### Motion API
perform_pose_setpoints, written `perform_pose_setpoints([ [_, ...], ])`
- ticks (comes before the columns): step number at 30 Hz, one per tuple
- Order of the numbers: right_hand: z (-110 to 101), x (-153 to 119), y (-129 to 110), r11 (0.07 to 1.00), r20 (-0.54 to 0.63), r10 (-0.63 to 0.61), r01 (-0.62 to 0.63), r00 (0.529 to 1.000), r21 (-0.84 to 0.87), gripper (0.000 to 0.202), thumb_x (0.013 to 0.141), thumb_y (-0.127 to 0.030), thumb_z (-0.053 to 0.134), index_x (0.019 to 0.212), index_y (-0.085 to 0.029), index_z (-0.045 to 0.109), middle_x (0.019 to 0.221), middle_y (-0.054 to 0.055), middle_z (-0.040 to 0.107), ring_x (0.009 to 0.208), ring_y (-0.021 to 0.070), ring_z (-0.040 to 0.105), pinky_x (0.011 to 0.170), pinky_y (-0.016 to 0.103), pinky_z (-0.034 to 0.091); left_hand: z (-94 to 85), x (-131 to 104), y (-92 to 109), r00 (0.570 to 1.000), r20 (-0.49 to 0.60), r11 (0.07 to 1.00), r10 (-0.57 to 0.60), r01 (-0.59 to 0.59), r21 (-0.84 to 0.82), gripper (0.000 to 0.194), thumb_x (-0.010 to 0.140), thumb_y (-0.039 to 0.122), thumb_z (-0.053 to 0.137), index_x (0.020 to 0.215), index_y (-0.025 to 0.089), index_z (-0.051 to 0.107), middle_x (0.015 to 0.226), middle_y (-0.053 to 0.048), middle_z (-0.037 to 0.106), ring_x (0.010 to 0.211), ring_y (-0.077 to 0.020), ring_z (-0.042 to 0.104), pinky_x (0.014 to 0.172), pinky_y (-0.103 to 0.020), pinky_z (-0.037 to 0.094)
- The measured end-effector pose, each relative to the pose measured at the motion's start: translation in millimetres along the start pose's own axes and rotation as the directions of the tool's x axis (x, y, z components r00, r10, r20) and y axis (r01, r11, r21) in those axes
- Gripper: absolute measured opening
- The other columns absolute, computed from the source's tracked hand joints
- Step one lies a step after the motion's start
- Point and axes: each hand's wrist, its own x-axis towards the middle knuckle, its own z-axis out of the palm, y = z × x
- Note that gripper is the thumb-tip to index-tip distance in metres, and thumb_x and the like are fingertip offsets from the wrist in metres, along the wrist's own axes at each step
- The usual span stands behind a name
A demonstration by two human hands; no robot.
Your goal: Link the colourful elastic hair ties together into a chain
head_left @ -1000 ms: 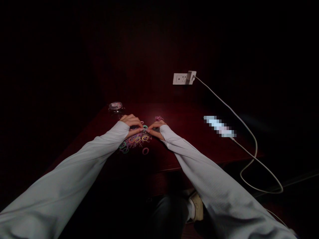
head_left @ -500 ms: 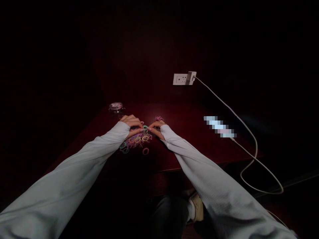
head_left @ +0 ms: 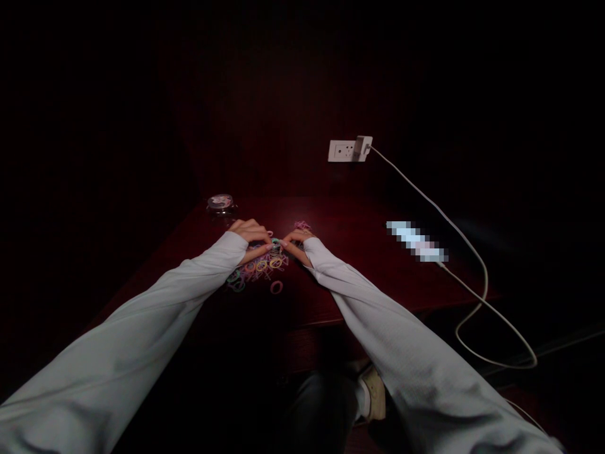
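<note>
A pile of small coloured bands lies on the dark red table. Above its far edge, my left hand pinches a green band between thumb and fingers. My right hand pinches the same band from the other side, so the fingertips of both hands are close together. One pink band lies apart, in front of the pile. Just beyond my right hand is a small heap of pink bands.
A clear jar with a patterned lid stands at the back left. On the right lies a lit, pixelated phone. Its white cable loops past the table edge up to a charger in the wall socket.
The fingertips have drawn slightly apart at the green band. Otherwise both hands and the pile look almost the same.
</note>
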Motion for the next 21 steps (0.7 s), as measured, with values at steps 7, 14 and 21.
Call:
perform_pose_setpoints([
  [7,0.1,0.6,-1.9,0.999,0.004,0.017,-0.017,1.0,-0.042,0.04,0.104,-0.055,0.059,0.086,-0.024,0.078,0.095,0.003,0.072,0.095,0.019,0.06,0.097,0.031,0.042,0.0,0.0,2.7,1.0,-0.01,1.0,-0.01,0.01,-0.011,0.042,0.105,0.05,0.045,0.1,0.022,0.076,0.101,-0.007,0.078,0.102,-0.0246,0.061,0.099,-0.043,0.04],
  [14,-0.7,0.6,-3.0,0.999,0.012,0.019,-0.018,1.0,-0.043,0.042,0.104,-0.056,0.059,0.086,-0.024,0.078,0.095,0.004,0.072,0.094,0.0185,0.06,0.096,0.03,0.042,0.6,0.2,0.9,1.0,-0.009,1.0,-0.018,0.018,-0.026,0.04,0.105,0.049,0.047,0.099,0.023,0.077,0.101,-0.007,0.078,0.103,-0.0244,0.062,0.099,-0.042,0.039],
  [21,-1.6,-0.6,-3.2,1.0,0.004,0.002,-0.002,1.0,-0.021,0.043,0.103,-0.056,0.058,0.087,-0.023,0.079,0.096,0.004,0.071,0.094,0.0187,0.06,0.093,0.031,0.043,-0.8,0.3,1.3,1.0,0.0,0.999,-0.02,0.02,-0.03,0.038,0.106,0.049,0.048,0.099,0.023,0.075,0.101,-0.005,0.078,0.104,-0.0234,0.062,0.099,-0.04,0.038],
])
